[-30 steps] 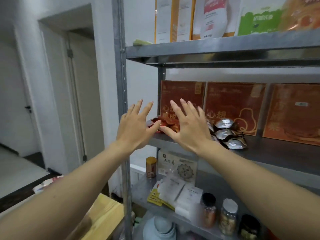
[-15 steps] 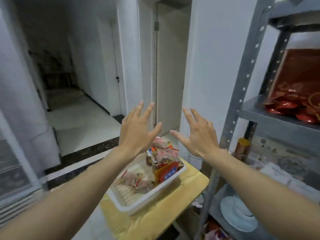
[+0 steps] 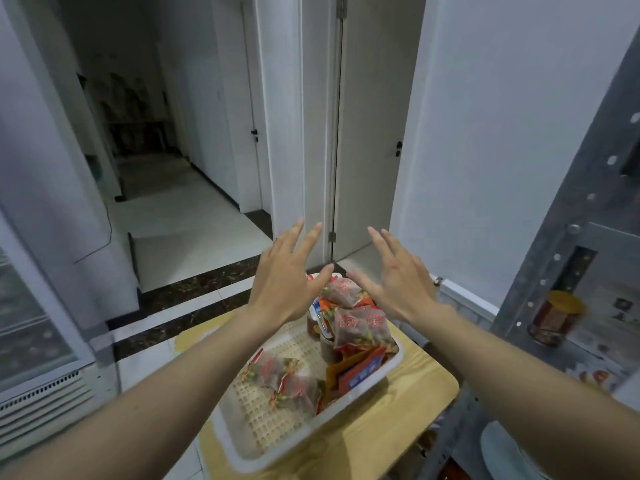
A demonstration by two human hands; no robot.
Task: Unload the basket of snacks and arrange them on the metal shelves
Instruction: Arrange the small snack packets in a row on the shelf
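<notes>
Both hands are hovering, spread, over a white plastic basket with a lattice floor, which is sitting on a pale yellow wooden tabletop with rounded corners. The left hand is reaching forward with straight, splayed fingers and gripping nothing, its thumb pointing right toward the far end of the basket. The right hand is mirroring it, fingers fanned out and palm down, likewise holding nothing, its thumb pointing left. Neither hand appears to be touching the snacks. Between and just below the two hands, a heap of translucent snack packets with red print is piling up in the far right part of the basket, above a brown item whose kind I cannot tell. Two more packets of the same sort are lying flat on the lattice nearer the left side, and an orange and blue flat packet is leaning against the right wall of the basket. At the right edge, a grey perforated metal shelf upright is rising beside the table, with a blurred red jar with a yellow lid standing on a shelf behind it. A white door is standing ajar beyond the hands.
</notes>
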